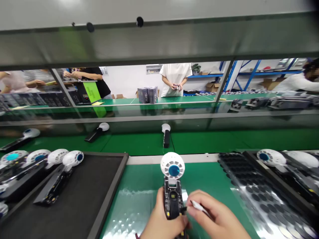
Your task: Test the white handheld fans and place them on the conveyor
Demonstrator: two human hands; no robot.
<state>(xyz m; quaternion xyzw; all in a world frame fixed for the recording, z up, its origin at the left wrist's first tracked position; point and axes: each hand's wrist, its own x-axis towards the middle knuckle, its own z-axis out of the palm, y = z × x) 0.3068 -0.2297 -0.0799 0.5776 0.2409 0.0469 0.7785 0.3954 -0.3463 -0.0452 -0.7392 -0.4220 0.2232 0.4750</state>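
My left hand [164, 217] is wrapped round the handle of a handheld fan [172, 196], upright in front of me. The fan has a white slotted round head with a blue centre. Its black handle shows exposed parts and a small lit display. Beside the handle, my right hand [211, 214] pinches a slim white piece [198, 206] with its fingertips. A small dark tip shows between those fingers and the handle's right side. Whether this tip belongs to the white piece, I cannot tell.
Several fans [72, 159] lie in a dark tray [99, 212] on the left. Sheets of black round pads [259, 196] and more fans [271, 157] are at right. Single fans rest on the green belt [139, 141]. Across it, co-workers [175, 78] stand near boxes [147, 95].
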